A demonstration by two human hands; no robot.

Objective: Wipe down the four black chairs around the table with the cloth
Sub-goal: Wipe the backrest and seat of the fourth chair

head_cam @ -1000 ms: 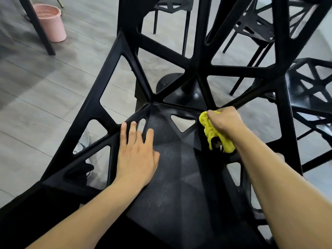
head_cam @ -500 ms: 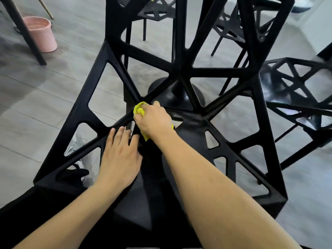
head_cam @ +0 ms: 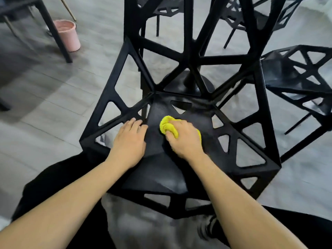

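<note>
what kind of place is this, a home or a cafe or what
Probably a cafe or canteen dining area, though not certain: several matching black chairs stand around a pedestal table base on a grey plank floor, and a pink bucket suggests cleaning.

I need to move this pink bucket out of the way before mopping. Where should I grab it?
Take the pink bucket by its open top rim, reaching down from above. It stands upright on the floor, and no handle shows. A black furniture leg crosses its left side, so hook the fingers over the right part of the rim.
</note>
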